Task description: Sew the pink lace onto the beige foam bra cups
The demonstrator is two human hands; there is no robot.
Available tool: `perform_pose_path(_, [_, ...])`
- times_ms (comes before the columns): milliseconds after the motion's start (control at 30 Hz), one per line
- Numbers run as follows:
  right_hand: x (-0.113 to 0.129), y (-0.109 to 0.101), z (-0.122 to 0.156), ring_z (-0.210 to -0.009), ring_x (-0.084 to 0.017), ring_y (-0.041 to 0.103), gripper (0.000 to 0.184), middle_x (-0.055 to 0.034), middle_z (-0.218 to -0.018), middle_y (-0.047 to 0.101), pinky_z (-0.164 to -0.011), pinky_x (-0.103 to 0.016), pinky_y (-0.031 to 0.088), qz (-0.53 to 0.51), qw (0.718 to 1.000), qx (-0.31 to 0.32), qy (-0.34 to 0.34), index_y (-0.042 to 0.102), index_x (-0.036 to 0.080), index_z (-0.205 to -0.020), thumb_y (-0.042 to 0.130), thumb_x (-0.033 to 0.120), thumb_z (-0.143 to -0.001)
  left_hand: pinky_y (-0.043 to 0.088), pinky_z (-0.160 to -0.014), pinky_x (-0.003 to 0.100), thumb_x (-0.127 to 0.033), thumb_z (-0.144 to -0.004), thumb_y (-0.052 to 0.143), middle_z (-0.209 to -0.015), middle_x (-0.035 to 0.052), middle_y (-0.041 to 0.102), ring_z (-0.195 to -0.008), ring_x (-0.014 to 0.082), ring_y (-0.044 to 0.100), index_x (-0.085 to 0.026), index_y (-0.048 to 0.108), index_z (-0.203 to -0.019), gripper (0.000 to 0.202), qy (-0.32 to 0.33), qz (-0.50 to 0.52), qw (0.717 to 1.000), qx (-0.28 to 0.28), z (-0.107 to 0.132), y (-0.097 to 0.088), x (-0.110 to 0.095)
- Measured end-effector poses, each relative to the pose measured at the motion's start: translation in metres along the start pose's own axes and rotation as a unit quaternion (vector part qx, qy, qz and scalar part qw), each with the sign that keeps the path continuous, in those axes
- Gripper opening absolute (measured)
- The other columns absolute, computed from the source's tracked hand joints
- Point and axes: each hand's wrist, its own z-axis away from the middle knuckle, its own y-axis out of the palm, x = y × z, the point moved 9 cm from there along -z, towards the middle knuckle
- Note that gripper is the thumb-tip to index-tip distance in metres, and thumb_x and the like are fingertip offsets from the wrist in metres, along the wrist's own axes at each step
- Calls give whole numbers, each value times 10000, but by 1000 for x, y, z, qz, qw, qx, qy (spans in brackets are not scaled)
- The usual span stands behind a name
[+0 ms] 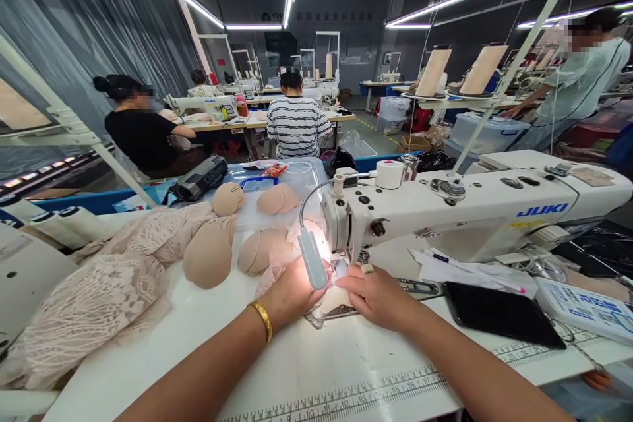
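Observation:
My left hand [289,293], with a gold bracelet at the wrist, is closed on a piece of pale pink lace fabric [270,275] beside the needle area of a white sewing machine [475,208]. A small grey lamp [311,257] on a bent neck lights the spot and covers some of the left fingers. From the other side, my right hand [378,295] pinches the same work close to the presser foot; a ring shows on one finger. Exactly where the fingertips grip is hard to make out. Beige foam cups [208,257] lie to the left of my hands.
Lace fabric [99,303] is heaped at the left. A black phone [502,313], a pen [440,258] and a white-blue box [588,306] lie right. A printed ruler [376,395] runs along the front edge. Several people sit or stand beyond, at other machines.

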Motion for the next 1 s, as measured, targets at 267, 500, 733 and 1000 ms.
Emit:
perform_pose_path(267, [-5,7,1,-693,-193,448,244,-6,-755,521,-605,-284,303,-16,1000,-8,12,638,231,-940,481,50,-893,531,-760,386,-188,-965,546,-846,66,689,-808,246,632,-191,688,-937,145,-13,-39,999,-4,-8,-6,0])
perform_pose_path(500, [-1,0,3,-752,-208,539,220,-40,-818,607,-683,-316,395,-80,996,-45,14,639,212,-939,432,163,-994,525,-698,359,-93,-923,462,-821,63,657,-745,220,609,-192,590,-823,190,-35,-53,998,-23,1,-15,-1])
perform_pose_path(733, [31,28,0,-791,-201,626,408,-1,-868,678,-702,-321,456,-488,853,19,183,488,222,-1283,619,462,-980,554,-871,391,-76,-954,475,-1083,81,712,-980,226,658,-208,614,-1119,253,-32,-4,998,-62,72,-46,-46])
perform_pose_path(1000, [101,32,14,-720,-171,583,490,51,-745,565,-688,-307,448,-650,716,-122,223,579,247,-1206,803,481,-839,583,-935,427,-603,-838,779,-1094,149,757,-1013,278,735,-184,689,-1180,548,-418,660,613,-121,162,8,-83])
